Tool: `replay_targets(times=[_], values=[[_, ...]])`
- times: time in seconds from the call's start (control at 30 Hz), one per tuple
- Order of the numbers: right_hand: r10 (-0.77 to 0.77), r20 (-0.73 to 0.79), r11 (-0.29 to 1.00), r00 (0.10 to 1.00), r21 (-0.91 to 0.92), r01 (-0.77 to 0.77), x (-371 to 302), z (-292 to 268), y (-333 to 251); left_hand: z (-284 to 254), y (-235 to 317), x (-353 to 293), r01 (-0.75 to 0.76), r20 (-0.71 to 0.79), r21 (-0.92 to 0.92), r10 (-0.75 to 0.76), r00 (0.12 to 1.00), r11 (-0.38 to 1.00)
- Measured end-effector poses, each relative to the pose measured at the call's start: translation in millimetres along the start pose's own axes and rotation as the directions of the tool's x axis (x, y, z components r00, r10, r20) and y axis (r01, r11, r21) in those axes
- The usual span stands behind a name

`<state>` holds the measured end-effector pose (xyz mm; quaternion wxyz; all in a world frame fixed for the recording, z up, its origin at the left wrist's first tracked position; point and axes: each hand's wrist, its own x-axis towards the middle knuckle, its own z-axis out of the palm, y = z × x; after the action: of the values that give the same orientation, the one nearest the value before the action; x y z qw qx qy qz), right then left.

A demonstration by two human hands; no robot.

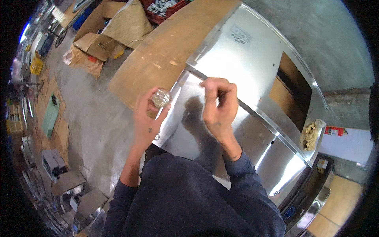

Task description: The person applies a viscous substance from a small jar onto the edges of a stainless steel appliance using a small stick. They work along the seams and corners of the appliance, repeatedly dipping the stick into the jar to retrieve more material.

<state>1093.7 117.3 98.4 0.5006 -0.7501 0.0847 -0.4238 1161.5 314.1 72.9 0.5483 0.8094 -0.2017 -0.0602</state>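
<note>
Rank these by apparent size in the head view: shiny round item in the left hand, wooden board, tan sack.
Largest to smallest:
wooden board
tan sack
shiny round item in the left hand

The left hand (144, 120) holds a round, shiny, pale roll-like object (161, 97), and the right hand (219, 116) hangs with curled fingers over reflective silver sheet metal (181, 122) lying on a brown wooden surface (144, 65).

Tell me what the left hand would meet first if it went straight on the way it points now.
Probably the brown tabletop ahead of the left hand, though the hand's height is unclear, so it might pass over instead.
</note>
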Motion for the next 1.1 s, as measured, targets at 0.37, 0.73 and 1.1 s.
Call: replay_targets(times=[0.37,0.73,1.1], values=[[-0.065,-0.558,0.99,0.827,-0.142,-0.018,217,-46,140,49,15,187,-0.135,-0.067,-0.074,0.13,0.989,0.988],[0.188,-0.596,0.928,0.781,-0.153,-0.341,242,-26,224,181,-14,306,-0.439,-0.108,0.086,0.446,0.888,0.894],[0.17,-0.536,0.917,0.827,-0.222,-0.332,241,-23,233,240,-11,341,-0.293,-0.086,0.149,0.308,0.948,0.944]])
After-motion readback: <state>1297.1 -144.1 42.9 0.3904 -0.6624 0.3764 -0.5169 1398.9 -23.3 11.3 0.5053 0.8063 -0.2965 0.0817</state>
